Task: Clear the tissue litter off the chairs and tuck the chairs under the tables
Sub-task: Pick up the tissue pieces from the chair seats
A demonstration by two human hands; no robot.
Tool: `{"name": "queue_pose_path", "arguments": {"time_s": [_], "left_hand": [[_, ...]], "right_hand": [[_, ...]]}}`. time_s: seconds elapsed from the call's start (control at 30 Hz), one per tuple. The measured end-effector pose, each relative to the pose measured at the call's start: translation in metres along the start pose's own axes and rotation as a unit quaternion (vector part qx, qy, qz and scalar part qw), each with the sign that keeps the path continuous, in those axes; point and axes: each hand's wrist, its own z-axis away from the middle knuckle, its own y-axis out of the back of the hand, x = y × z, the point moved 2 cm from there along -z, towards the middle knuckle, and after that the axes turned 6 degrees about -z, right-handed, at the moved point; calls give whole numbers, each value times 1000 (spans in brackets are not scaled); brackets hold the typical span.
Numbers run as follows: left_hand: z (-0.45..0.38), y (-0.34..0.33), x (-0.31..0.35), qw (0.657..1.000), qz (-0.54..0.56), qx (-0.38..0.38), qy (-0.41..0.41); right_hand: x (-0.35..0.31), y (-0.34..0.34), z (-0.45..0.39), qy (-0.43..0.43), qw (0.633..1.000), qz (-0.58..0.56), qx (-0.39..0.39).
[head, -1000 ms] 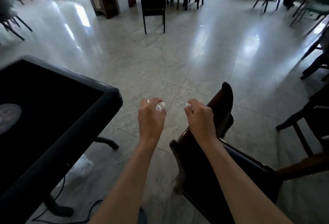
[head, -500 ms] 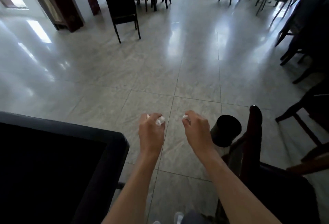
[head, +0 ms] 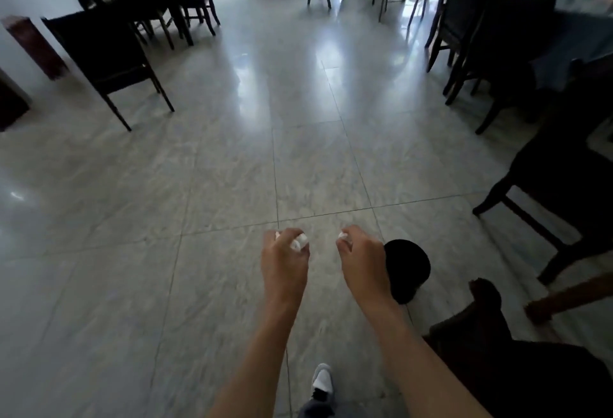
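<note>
Pale marble floor (head: 232, 158) stretches ahead, dark chairs ringing it, and the left hand (head: 284, 263) has its fingers curled round a white tissue wad (head: 298, 241) while the right hand (head: 363, 260) pinches a smaller tissue scrap (head: 342, 236). Just right of that hand stands a black bin (head: 408, 268) on the tiles, likely the drop point. Best play, I'd say: bring each fist squarely over the bin's mouth before letting go, then deal with the dark chair (head: 517, 364) at lower right.
</note>
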Motion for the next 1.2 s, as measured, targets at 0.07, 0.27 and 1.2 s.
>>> {"name": "queue_pose_path", "arguments": {"time_s": [0.07,0.27,1.2], "left_hand": [[-34,-19,14,1000,9,-20,-19],[-112,-71,61,994,34,-84,-55],[-263,-356,208,793,88,-513,-317]], "right_hand": [[4,1,-35,-20,1000,0,21],[18,16,-119,-55,995,22,84],[140,60,-278,-401,810,68,422]]}}
